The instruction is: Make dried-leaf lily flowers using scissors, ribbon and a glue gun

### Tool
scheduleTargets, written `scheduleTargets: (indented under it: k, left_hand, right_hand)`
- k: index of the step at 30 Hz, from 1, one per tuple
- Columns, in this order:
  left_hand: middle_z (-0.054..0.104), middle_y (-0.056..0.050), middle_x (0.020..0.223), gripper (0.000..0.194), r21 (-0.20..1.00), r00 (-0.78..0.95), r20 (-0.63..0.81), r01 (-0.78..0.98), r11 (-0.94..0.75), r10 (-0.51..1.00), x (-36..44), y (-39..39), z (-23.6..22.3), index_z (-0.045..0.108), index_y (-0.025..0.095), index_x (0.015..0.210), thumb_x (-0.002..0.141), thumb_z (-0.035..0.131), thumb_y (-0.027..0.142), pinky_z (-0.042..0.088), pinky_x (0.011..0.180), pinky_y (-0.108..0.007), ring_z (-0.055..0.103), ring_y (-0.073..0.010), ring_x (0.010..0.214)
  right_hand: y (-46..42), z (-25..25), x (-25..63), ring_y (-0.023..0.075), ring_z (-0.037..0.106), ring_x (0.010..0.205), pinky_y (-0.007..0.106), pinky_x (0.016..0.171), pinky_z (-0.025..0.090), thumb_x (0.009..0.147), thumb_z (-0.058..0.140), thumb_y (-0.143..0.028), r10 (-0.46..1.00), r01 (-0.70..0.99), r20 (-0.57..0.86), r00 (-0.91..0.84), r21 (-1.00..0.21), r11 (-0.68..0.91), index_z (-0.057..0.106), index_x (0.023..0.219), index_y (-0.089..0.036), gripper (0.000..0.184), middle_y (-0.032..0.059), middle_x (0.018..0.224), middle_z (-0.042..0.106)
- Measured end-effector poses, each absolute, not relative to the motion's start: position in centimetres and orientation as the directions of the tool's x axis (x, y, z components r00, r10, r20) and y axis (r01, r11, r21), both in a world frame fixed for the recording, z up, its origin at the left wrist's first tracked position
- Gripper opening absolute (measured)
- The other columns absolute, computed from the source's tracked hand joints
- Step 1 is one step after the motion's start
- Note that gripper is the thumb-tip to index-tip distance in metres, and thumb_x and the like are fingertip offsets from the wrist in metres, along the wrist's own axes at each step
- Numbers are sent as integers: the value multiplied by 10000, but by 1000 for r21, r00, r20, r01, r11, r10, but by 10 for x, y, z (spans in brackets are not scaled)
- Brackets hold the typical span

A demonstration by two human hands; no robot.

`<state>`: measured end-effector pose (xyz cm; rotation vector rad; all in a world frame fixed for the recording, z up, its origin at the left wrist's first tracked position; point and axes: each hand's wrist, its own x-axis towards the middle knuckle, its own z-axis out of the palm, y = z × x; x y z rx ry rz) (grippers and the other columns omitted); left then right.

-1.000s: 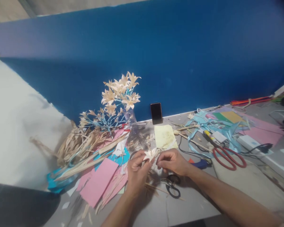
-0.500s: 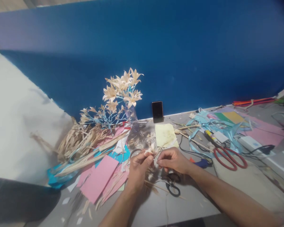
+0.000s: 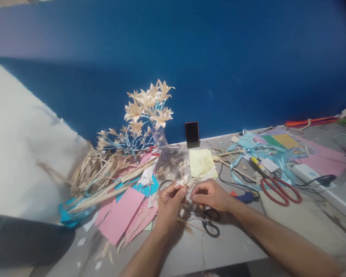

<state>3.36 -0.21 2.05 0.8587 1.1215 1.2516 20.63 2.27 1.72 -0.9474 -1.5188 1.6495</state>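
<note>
Close together over the table's middle, both my hands work at a small pale husk flower [image 3: 183, 181]. My left hand [image 3: 170, 196] pinches its base between thumb and fingertips. My right hand [image 3: 209, 195], just to the right, has thumb and forefinger pressed together; whatever they grip, perhaps a fine thread, is too small to make out. Black-handled scissors [image 3: 211, 228] lie below the right hand, their blades partly hidden by scraps. Behind, a clear vase [image 3: 160, 142] holds finished husk flowers [image 3: 150, 102] on light blue stems.
Dried husks [image 3: 98, 169] and pink paper [image 3: 121, 215] lie left. A phone [image 3: 192, 134] leans on the blue wall behind a yellow paper [image 3: 202, 163]. Right are blue ribbon [image 3: 248, 143], red-handled scissors [image 3: 281, 191], a blue-handled tool [image 3: 244, 197] and a white power strip [image 3: 338, 200].
The view has shifted slightly. Both hands keep nearly the same place and grip, and the flower in the left fingers looks slightly turned.
</note>
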Motion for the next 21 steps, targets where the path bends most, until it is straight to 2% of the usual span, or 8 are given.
scheduleTargets:
  k: [7,10,15,18,21]
  left_hand:
    - [521,40,551,277,954,-62,-106,-287,84,992,36,-1,21,640,172,646,711,805,384,391,521,-224,462,-94,514]
    - [532,37,551,274,954,-61,-113,-286,91,992,36,0,21,655,171,667,730,793,399,380,519,-225,452,-93,508]
    - [506,30,522,325,981,-52,-62,-188,52,997,34,0,19,638,156,609,806,736,394,352,533,-218,450,-93,527]
    - [511,32,538,302,952,18,-109,-287,109,994,35,-1,18,637,159,653,803,745,398,356,536,-218,438,-90,520]
    - [493,45,555,302,864,114,-173,-460,206,978,37,-1,19,601,163,678,774,776,390,362,529,-214,412,-78,502]
  right_hand:
    - [18,23,206,84,535,451,191,443,416,785,704,-342,850,-10,-51,-524,-998,-66,689,767,-165,179,-5,637,659]
    - [15,26,204,86,524,441,191,435,403,779,680,-289,878,40,-23,-478,-999,-5,685,727,-168,131,-11,611,643]
    - [12,29,201,95,531,458,191,433,387,771,642,-211,912,131,60,-406,-984,123,684,683,-167,106,-11,591,633]
    - [10,31,201,93,528,450,189,435,383,791,634,-220,904,140,36,-425,-985,105,684,685,-167,128,-20,562,607]
    - [9,32,203,86,529,443,185,435,387,813,636,-259,889,127,-16,-458,-991,48,685,701,-162,156,-11,588,631]
